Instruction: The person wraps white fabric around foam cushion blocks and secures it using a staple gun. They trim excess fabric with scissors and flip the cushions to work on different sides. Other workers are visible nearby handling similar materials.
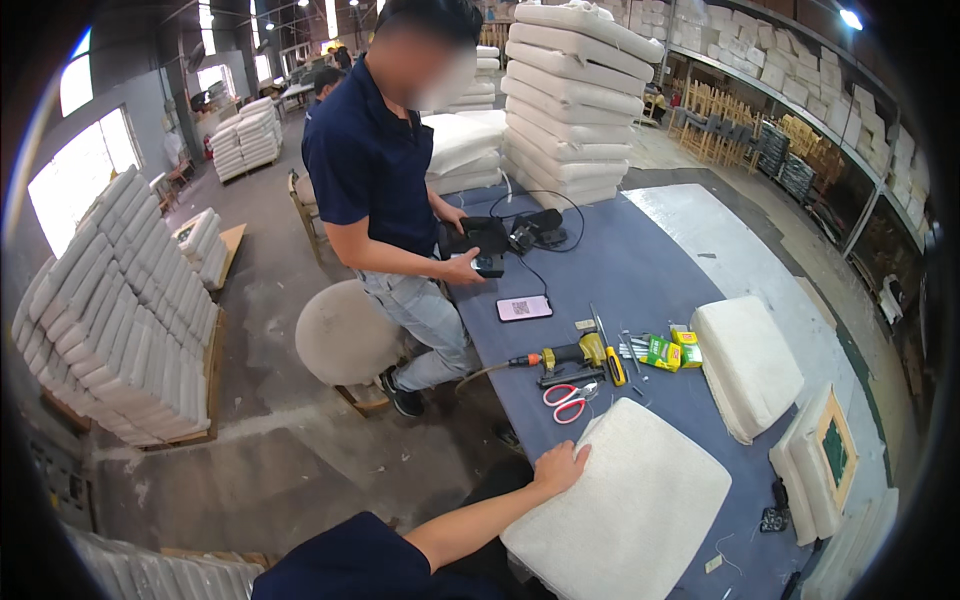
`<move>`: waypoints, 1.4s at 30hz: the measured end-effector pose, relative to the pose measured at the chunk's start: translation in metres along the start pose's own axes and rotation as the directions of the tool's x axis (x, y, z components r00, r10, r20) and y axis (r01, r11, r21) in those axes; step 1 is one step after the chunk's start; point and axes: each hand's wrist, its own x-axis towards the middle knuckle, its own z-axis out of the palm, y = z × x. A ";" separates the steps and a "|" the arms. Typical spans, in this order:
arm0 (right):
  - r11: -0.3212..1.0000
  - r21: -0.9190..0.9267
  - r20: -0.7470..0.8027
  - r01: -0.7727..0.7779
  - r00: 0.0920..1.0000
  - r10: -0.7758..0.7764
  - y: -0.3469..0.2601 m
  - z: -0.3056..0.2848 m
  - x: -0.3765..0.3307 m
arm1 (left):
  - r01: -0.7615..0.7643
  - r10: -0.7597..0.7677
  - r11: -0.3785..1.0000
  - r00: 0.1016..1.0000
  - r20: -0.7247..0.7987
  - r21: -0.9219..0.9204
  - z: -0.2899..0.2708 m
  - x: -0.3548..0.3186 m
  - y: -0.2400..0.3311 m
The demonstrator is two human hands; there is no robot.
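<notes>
This looks like an upholstery workshop or factory hall: it has tall stacks of white, square, fabric-covered cushions (572, 110), a long grey metal storage rack (865, 221), pale wooden frames (703, 132), and a blue-grey worktable (600, 240) with a yellow-and-black, pistol-shaped power tool (572, 353).

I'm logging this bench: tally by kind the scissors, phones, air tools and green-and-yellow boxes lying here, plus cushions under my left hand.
Scissors: 1
Phones: 1
Air tools: 1
Green-and-yellow boxes: 2
Cushions under your left hand: 1
Total: 6
</notes>
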 end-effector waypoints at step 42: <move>0.944 -0.167 -0.581 -0.285 0.802 0.139 0.138 0.083 0.003 | 0.046 -0.064 0.997 0.932 0.357 0.059 -0.044 -0.082 -0.012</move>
